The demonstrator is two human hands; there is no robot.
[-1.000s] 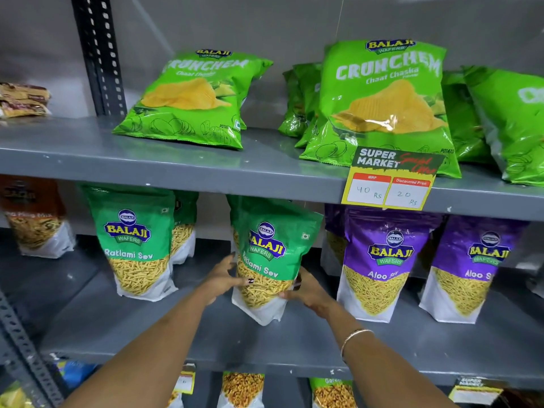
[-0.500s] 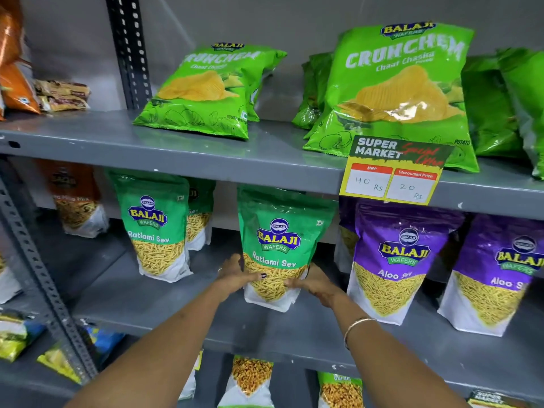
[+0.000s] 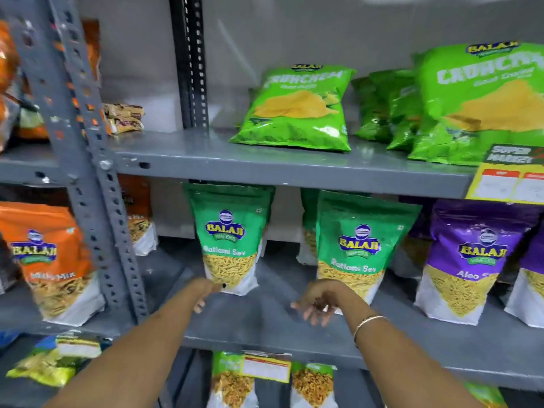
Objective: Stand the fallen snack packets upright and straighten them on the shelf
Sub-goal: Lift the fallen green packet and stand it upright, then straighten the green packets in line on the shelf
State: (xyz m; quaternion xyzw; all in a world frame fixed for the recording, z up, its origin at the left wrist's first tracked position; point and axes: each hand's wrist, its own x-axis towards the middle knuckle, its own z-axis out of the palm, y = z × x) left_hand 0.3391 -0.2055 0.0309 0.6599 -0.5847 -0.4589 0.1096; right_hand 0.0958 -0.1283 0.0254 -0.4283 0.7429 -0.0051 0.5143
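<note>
Two hands (image 3: 259,301) open, green packets (image 3: 357,245) upright

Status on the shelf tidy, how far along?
Done: both Ratlami Sev packets stand upright on the middle shelf. In hand: nothing; left hand and right hand are open and empty. Left: the Crunchem bags on the upper shelf lean back.

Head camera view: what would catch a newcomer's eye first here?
Probably the bright green Crunchem chip bags lying tilted back on the upper shelf. Below them, two green Ratlami Sev pouches stand upright, with the left hand and right hand open just in front of them.
</note>
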